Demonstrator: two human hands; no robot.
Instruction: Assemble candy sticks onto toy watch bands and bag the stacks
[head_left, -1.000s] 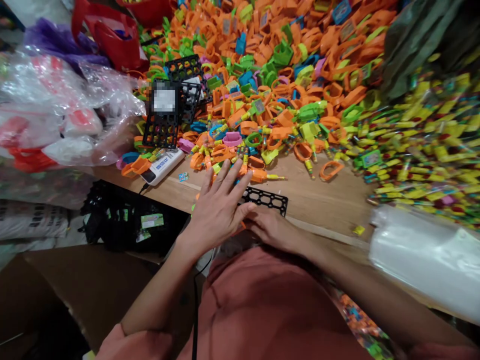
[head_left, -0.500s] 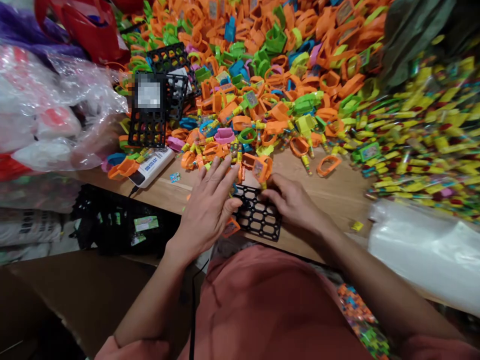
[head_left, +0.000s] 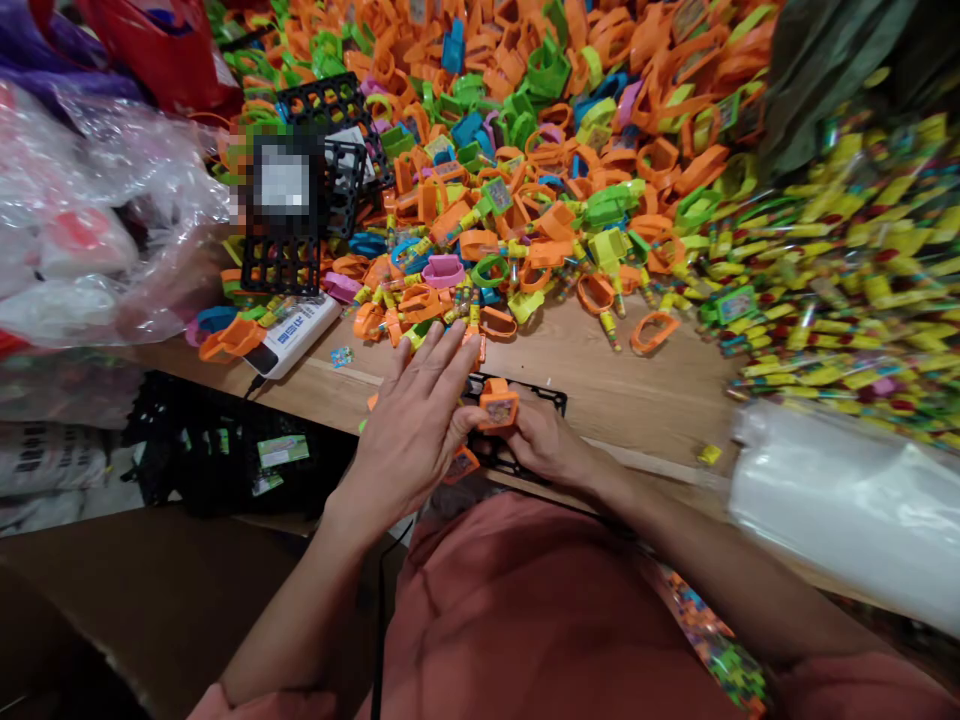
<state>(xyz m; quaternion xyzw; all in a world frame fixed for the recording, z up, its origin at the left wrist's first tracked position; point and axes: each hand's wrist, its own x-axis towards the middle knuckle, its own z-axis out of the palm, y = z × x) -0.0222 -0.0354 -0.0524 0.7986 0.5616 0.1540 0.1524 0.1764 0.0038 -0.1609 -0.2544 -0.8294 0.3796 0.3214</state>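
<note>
An orange toy watch (head_left: 499,404) with a picture on its face is gripped by the fingers of my right hand (head_left: 551,445). It is above a black plastic grid tray (head_left: 553,396) at the table's near edge. My left hand (head_left: 409,420) lies over the tray's left part with its fingers stretched out, and its thumb tip is close to the watch. Whether thumb and watch touch, I cannot tell. Under my left hand, another orange toy watch (head_left: 461,463) peeks out beside the wrist. Both hands hide much of the tray.
A big heap of toy watches (head_left: 517,120) fills the back. Yellow-wrapped tubes (head_left: 840,290) cover the right, with clear plastic bags (head_left: 840,510) in front. Left are black grid trays (head_left: 281,262), a white device with a cable (head_left: 300,335) and a plastic bag (head_left: 150,220).
My right hand has moved left and towards me with the orange watch, from the tray's far edge to beside my left thumb. My left hand has stayed nearly in place.
</note>
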